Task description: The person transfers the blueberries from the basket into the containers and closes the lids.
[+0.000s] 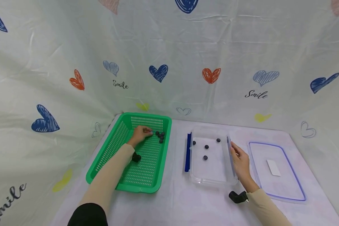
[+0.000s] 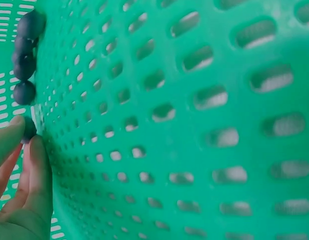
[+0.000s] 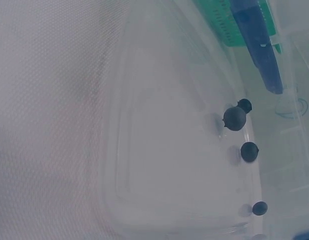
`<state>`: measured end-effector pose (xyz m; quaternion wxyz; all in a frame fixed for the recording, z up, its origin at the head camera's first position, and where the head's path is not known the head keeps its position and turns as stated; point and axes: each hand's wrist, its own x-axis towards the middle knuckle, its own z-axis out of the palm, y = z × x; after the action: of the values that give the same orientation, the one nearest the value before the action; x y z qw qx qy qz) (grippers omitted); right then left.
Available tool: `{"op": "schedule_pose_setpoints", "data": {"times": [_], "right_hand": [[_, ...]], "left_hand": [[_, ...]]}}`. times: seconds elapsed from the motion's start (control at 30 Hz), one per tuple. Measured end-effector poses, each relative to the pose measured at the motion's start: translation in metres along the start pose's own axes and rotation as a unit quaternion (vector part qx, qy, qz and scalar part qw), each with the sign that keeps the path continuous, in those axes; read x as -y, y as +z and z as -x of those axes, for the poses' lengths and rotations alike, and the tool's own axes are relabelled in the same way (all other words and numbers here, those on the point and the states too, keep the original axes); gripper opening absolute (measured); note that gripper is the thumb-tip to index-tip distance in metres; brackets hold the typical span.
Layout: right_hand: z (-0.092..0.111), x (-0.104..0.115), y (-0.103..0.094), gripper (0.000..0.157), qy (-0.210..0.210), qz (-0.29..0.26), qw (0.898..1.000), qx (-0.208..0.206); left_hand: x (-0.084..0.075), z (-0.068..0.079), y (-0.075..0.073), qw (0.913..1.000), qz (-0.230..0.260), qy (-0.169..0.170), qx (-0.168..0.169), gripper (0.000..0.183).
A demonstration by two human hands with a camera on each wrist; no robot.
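Inside the green basket (image 1: 165,157), my left hand (image 1: 140,135) pinches a blueberry (image 2: 28,130) between thumb and fingertips. Several more blueberries (image 2: 25,65) lie close by, along the basket's far right side. My right hand (image 1: 241,161) holds the right side of a clear plastic container (image 1: 214,180), fingers at its raised side flap (image 1: 231,155). Four small dark blueberries are spread over the container's floor, one of them a blueberry (image 1: 205,158) near the middle. The right wrist view shows this container from inside its near corner, with a blueberry (image 3: 234,119) up close; the right hand is out of that view.
A clear lid (image 1: 260,175) with a blue seal and a white label (image 1: 273,168) lies right of the container. The container's left blue clasp (image 1: 188,152) hangs outward. A heart-printed sheet (image 1: 186,47) rises behind the pale table (image 1: 180,201).
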<state>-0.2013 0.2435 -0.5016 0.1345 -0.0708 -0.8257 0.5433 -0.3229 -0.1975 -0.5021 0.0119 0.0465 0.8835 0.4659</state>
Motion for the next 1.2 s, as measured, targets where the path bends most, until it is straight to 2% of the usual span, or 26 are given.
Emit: {"op": "schedule_pose_setpoints", "data": {"times": [0.13,0.5,0.8,1.07,1.2], "right_hand": [[0.000,0.000,0.000,0.042,-0.001,0.003,1.000,-0.002],[0.001,0.000,0.000,0.042,-0.007,-0.002,1.000,-0.001],[0.001,0.000,0.001,0.042,-0.005,-0.003,1.000,-0.001],[0.002,0.001,0.001,0.043,-0.001,-0.008,1.000,0.000],[0.002,0.001,0.000,0.042,-0.001,-0.008,1.000,-0.001]], "left_hand": [[-0.003,0.002,-0.005,0.9998,-0.012,0.001,0.015,0.024],[-0.019,0.010,-0.016,0.9982,-0.032,0.034,0.038,0.023],[-0.038,0.017,-0.026,0.9975,-0.005,0.052,0.048,0.028],[-0.054,0.025,-0.031,0.9967,0.031,0.041,0.063,0.031],[-0.061,0.026,-0.031,0.9959,0.033,0.048,0.069,0.032]]}}
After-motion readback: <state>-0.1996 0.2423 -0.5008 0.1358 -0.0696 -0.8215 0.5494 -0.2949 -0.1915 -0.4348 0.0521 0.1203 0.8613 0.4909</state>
